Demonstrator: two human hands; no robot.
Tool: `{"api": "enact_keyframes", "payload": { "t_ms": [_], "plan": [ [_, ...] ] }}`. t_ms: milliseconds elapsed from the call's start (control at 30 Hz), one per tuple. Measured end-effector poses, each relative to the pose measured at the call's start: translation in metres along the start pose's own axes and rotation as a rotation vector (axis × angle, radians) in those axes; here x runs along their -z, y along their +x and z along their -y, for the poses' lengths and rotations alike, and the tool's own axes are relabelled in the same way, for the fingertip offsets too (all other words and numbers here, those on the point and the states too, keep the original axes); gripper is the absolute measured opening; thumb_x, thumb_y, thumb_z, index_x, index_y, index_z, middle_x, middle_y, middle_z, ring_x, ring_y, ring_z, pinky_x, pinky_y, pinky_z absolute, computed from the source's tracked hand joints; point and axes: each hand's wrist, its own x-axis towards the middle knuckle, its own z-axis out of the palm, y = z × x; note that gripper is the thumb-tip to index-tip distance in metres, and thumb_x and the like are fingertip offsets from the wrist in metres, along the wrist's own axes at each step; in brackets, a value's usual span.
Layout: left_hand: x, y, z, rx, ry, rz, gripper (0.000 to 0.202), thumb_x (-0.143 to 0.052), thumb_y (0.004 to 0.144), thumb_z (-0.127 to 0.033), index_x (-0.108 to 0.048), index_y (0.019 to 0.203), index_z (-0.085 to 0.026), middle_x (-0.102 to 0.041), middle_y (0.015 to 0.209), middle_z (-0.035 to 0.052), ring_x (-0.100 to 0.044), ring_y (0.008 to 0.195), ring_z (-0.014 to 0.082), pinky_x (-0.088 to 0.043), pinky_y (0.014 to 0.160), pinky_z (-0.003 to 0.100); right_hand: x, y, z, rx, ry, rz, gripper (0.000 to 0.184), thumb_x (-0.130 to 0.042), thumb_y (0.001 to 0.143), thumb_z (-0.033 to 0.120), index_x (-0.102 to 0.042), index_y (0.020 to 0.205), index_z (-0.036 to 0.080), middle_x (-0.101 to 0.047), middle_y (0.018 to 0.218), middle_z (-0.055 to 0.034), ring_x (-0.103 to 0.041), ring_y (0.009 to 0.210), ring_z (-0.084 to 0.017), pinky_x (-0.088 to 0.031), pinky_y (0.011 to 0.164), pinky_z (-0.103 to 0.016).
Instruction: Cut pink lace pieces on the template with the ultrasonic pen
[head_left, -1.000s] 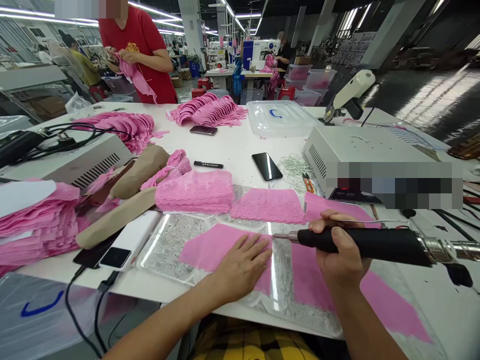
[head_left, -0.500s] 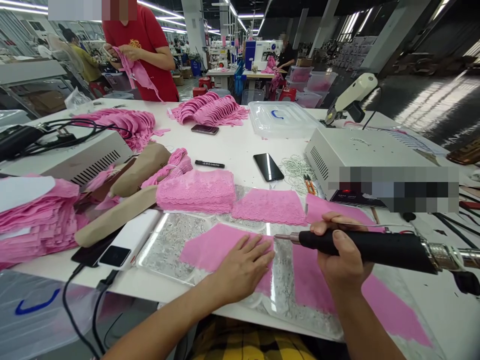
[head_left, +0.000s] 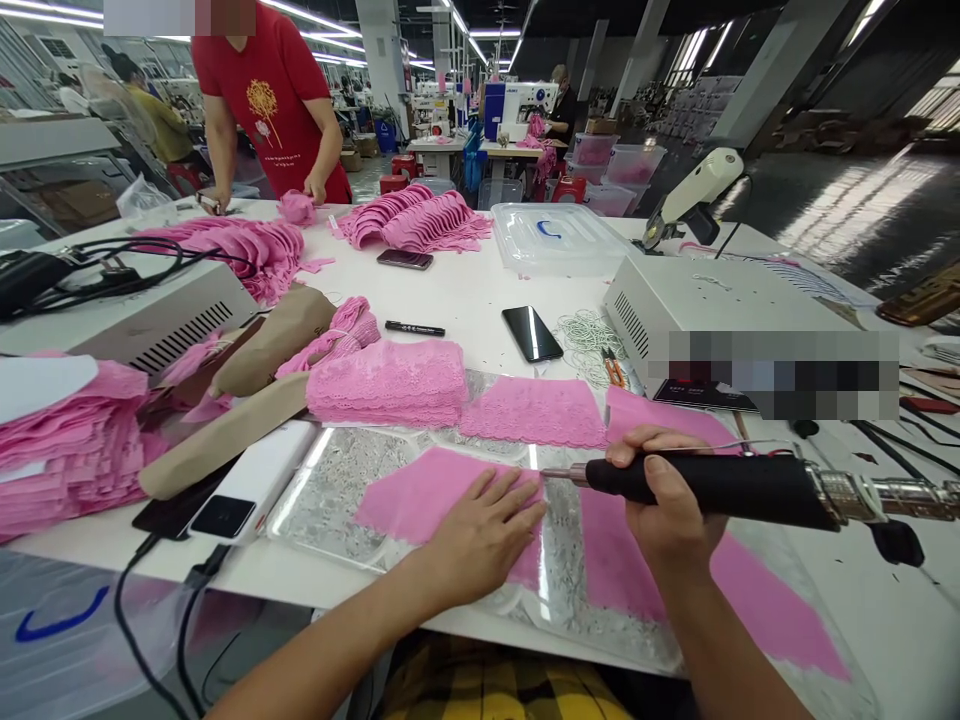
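Note:
My left hand (head_left: 480, 530) lies flat, fingers spread, on a pink fabric piece (head_left: 405, 490). That piece rests on a clear template sheet (head_left: 322, 490) with a scuffed, speckled surface. In my right hand (head_left: 671, 510) is a handheld ultrasonic welder (head_left: 712, 490) with a black barrel, held roughly level. Its slim metal tip points left, at the fabric's right edge just beyond my left fingertips; whether it touches is unclear. Beneath the welder and my right forearm, another pink piece (head_left: 615, 560) is partly covered. Behind are a stack of pink lace pieces (head_left: 386, 385) and a single lace-edged piece (head_left: 532, 410).
A grey vented box (head_left: 720, 310) stands at the right, near orange-handled snips (head_left: 615, 368) and tangled thread (head_left: 589, 335). Phones, a marker (head_left: 415, 328) and a clear lid (head_left: 559, 238) lie farther back. Pink piles fill the left. A co-worker in red (head_left: 270, 110) stands across the table.
The view has shifted slightly. My hands and the welder hold nearly the same pose. Across the table, the co-worker has lowered both hands, bringing the pink cloth down to the tabletop.

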Motion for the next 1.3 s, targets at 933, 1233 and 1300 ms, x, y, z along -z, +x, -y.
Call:
{"api": "enact_keyframes", "payload": {
  "t_ms": [933, 1233, 1300],
  "plan": [
    [0.003, -0.031, -0.036, 0.021, 0.013, -0.062, 0.036, -0.047, 0.100, -0.031, -0.057, 0.130, -0.012, -0.058, 0.138, 0.0128, -0.045, 0.138, 0.0268, -0.037, 0.115, 0.048, 0.009, -0.008, 0.010, -0.055, 0.115, 0.058, 0.012, -0.060, 0.066, 0.023, -0.064, 0.077, 0.019, -0.061, 0.077, -0.0020, -0.054, 0.051, -0.012, -0.048, 0.050, -0.032],
    [0.005, -0.030, -0.037, 0.007, 0.002, -0.109, 0.034, -0.046, 0.101, -0.029, -0.058, 0.127, -0.011, -0.061, 0.135, 0.0115, -0.049, 0.134, 0.0269, -0.038, 0.113, 0.048, 0.008, -0.008, 0.012, -0.042, 0.072, 0.124, 0.007, -0.061, 0.068, 0.021, -0.063, 0.074, 0.019, -0.061, 0.073, -0.0016, -0.056, 0.053, -0.013, -0.050, 0.052, -0.032],
    [0.007, -0.033, -0.038, -0.016, -0.006, -0.130, 0.033, -0.047, 0.100, -0.026, -0.059, 0.126, -0.010, -0.062, 0.134, 0.0113, -0.050, 0.133, 0.0266, -0.037, 0.115, 0.047, 0.008, -0.007, 0.012, -0.052, 0.072, 0.113, 0.008, -0.060, 0.067, 0.021, -0.063, 0.074, 0.019, -0.061, 0.073, -0.0013, -0.056, 0.052, -0.013, -0.050, 0.052, -0.033]
  ]
}}
